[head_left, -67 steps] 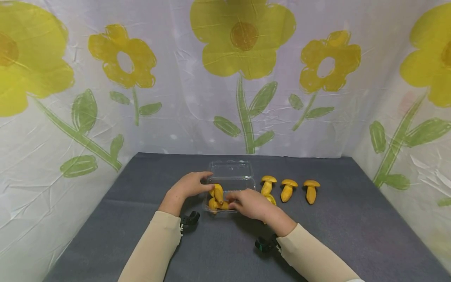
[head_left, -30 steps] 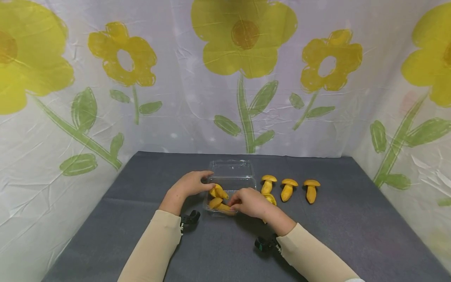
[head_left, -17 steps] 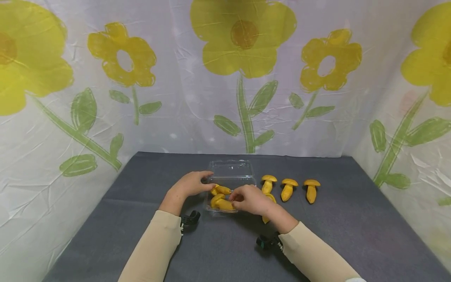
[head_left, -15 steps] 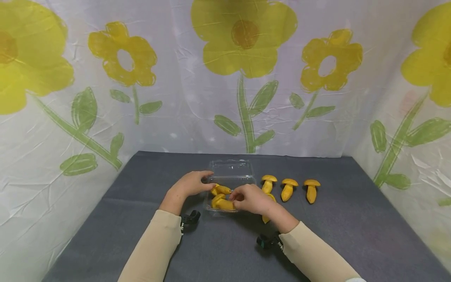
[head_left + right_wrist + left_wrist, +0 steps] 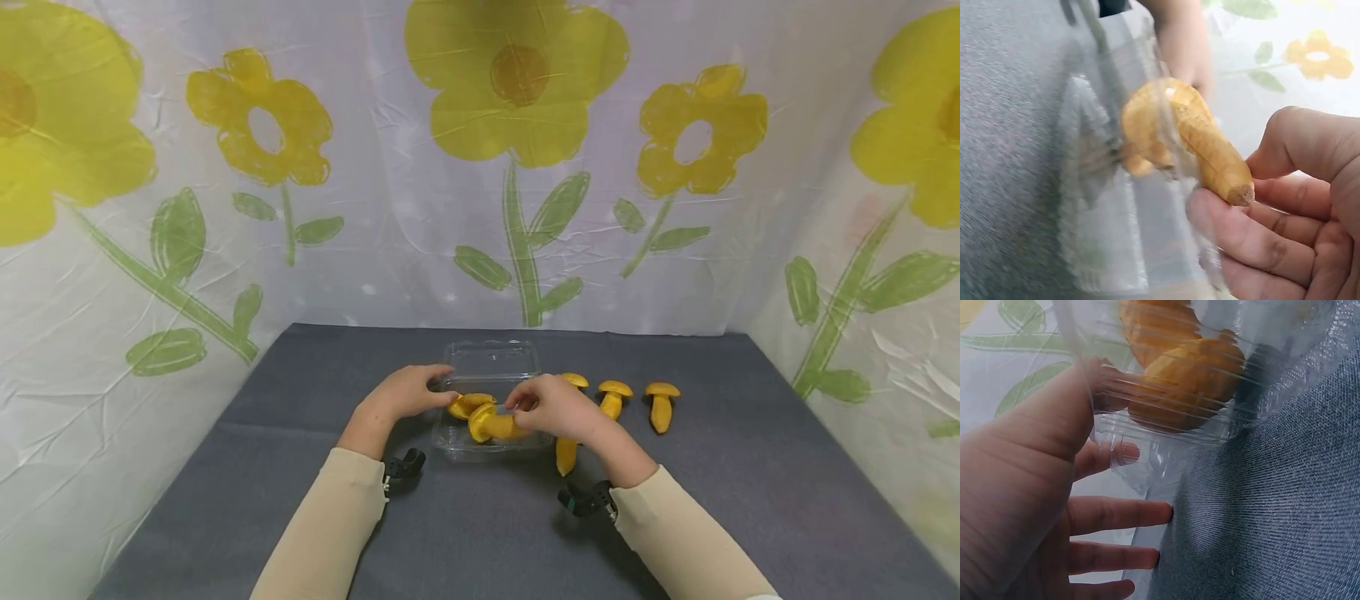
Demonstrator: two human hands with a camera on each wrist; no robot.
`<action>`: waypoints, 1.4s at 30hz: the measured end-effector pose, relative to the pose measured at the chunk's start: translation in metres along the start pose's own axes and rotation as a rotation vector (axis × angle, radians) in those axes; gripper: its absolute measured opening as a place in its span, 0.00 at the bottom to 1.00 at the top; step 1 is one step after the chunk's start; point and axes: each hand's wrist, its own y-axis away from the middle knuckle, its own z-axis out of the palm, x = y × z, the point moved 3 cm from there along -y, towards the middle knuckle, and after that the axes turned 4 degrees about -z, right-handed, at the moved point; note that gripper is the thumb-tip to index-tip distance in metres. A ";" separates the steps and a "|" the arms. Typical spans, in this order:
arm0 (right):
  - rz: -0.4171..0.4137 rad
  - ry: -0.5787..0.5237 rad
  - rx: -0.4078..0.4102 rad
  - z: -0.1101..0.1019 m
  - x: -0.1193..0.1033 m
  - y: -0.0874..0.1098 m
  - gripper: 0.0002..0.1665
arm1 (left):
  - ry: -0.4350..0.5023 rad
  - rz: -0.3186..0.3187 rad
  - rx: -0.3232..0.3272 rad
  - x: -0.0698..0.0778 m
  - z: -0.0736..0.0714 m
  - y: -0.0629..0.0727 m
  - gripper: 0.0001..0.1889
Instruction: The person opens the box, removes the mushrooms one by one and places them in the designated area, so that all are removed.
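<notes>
A hinged clear plastic box [image 5: 450, 440] lies on the dark cloth with its lid [image 5: 492, 358] thrown back. My right hand [image 5: 558, 408] pinches a yellow mushroom [image 5: 495, 427] by the stem over the box. The right wrist view shows thumb and fingers at the stem end, with the cap of the mushroom [image 5: 1216, 153] pointing away. A second mushroom [image 5: 468, 405] rests inside at the back left. At the left rim my left hand [image 5: 405, 393] has its thumb beside that mushroom. Its other fingers stretch straight and spread outside the wall, as the left wrist view shows.
Right of the box, three mushrooms lie in a row: a near one [image 5: 575, 380] partly behind my right hand, a middle one [image 5: 613, 396] and a far one [image 5: 662, 407]. Another stem [image 5: 566, 457] shows below that hand. A flowered curtain [image 5: 375, 250] encloses the table.
The front mushroom in the box has turned and shifted right, along with my right hand, which now grips its stem. The back mushroom has rolled flatter. My left hand has kept its place.
</notes>
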 end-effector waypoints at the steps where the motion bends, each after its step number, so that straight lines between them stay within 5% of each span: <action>1: 0.006 -0.011 -0.002 -0.003 0.001 0.001 0.12 | 0.000 0.001 0.001 0.000 0.000 0.000 0.36; 13: -0.013 -0.248 -0.047 -0.027 0.009 0.009 0.14 | -0.009 0.015 0.016 -0.001 0.000 -0.001 0.36; 33: -0.061 -0.653 -0.125 -0.027 0.016 0.002 0.25 | 0.001 0.017 0.014 -0.001 -0.001 0.000 0.36; 42: -0.105 -0.712 -0.116 -0.030 0.017 0.003 0.49 | 0.007 0.017 0.011 -0.001 0.000 0.001 0.37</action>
